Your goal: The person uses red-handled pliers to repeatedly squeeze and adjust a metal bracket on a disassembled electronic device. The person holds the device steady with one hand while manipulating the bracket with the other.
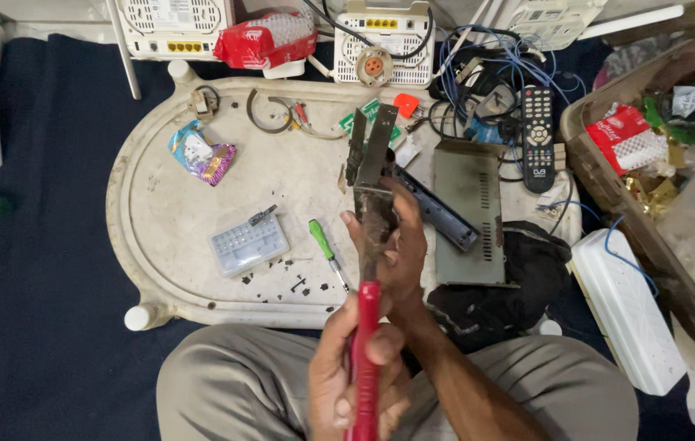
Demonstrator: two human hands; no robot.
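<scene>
Seated at the white worktop, I grip a red-handled tool in my left hand, fingers clenched round the handle, its tip set against a metal bracket that my right hand grasps by its lower end, upright above the worktop's middle. The bracket looks stiff, light and sharp-edged, best held low along its flat sides, as I judge it. A grey metal case lies just right of my hands, a green screwdriver and a clear bit box to the left, small screws scattered nearby. A remote sits beyond the case.
</scene>
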